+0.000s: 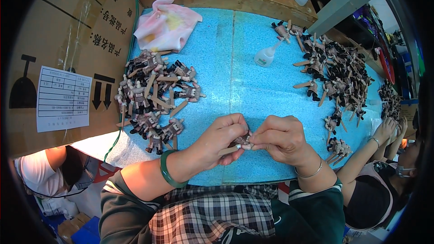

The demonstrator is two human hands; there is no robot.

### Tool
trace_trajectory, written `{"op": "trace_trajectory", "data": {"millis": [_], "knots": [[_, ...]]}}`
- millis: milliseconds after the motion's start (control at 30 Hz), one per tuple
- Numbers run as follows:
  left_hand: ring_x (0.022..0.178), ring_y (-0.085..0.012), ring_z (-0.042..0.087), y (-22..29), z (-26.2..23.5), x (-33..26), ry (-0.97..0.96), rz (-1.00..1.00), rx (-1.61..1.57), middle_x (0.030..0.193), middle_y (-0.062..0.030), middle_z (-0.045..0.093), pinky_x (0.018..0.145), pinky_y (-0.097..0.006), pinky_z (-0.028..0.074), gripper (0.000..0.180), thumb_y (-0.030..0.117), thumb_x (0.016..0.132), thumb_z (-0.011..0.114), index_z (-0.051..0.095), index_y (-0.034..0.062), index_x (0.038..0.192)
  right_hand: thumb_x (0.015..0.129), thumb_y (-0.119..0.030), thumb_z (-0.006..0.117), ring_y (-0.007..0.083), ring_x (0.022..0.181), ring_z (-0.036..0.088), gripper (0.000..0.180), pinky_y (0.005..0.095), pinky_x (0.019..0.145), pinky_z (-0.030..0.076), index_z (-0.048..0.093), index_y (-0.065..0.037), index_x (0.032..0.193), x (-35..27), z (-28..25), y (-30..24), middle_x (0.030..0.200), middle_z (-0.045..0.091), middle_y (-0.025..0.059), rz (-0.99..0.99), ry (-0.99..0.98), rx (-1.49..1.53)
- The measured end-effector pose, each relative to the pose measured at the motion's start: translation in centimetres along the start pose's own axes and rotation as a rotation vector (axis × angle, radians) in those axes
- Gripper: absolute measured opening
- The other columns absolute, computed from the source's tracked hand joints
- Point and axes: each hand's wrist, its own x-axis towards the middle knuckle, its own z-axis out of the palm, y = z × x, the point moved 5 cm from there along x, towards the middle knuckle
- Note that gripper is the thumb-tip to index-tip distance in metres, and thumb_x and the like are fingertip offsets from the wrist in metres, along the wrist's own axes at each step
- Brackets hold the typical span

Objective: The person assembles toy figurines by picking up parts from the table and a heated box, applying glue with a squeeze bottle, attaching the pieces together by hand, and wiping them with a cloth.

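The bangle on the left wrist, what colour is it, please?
The bangle is dark green, seen in the head view.

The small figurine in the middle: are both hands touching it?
Touching. The head view shows the left hand and the right hand both pinching the small figurine between their fingertips over the blue mat.

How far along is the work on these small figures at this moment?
One figure is pinched between left hand and right hand. A heap of figures lies left, a larger one right. Which heap is finished cannot be told.
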Motion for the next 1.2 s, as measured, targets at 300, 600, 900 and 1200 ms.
{"op": "trace_trajectory", "data": {"millis": [300, 600, 900, 1200], "knots": [[0.030, -0.0092, 0.041, 0.0, -0.2, -0.1, 0.014, -0.020, 0.018, 0.052, -0.0057, 0.051, 0.025, -0.019, 0.029, 0.014, 0.017, 0.093, 0.044, 0.046, 0.0064, 0.084, 0.066, -0.007, 0.075, 0.0159, 0.054, 0.058, 0.013, 0.0273, 0.045, 0.043, 0.066, -0.008, 0.074, 0.0, 0.3, 0.1, 0.070, 0.058, 0.0024, 0.004, 0.004, 0.010], [0.031, -0.0123, 0.040, -0.3, -0.5, 0.3, 0.016, 0.051, 0.039, 0.055, -0.0074, 0.052, 0.027, -0.023, 0.028, 0.015, 0.019, 0.090, 0.045, 0.050, 0.0063, 0.082, 0.070, -0.011, 0.073, 0.0178, 0.057, 0.059, 0.011, 0.0283, 0.045, 0.044, 0.067, -0.008, 0.079, -0.8, 0.0, 0.5, 0.072, 0.058, 0.0031, -0.052, 0.055, -0.005], [0.028, -0.0132, 0.039, -0.2, 0.0, 0.0, 0.106, 0.097, 0.020, 0.053, -0.0075, 0.049, 0.023, -0.022, 0.029, 0.008, 0.012, 0.087, 0.042, 0.043, 0.0061, 0.082, 0.070, -0.017, 0.070, 0.0205, 0.060, 0.059, 0.013, 0.0321, 0.048, 0.045, 0.059, -0.011, 0.071, -1.1, 0.1, 0.2, 0.078, 0.054, 0.0005, -0.115, 0.132, 0.036], [0.028, -0.0116, 0.040, -0.1, 0.0, 0.1, 0.113, 0.132, 0.028, 0.059, -0.0092, 0.052, 0.023, -0.021, 0.030, 0.010, 0.014, 0.086, 0.043, 0.043, 0.0035, 0.083, 0.069, -0.018, 0.072, 0.0195, 0.060, 0.059, 0.015, 0.0319, 0.047, 0.045, 0.059, -0.009, 0.070, -1.2, 0.2, 0.3, 0.077, 0.055, 0.0002, -0.134, 0.169, 0.058]]}}
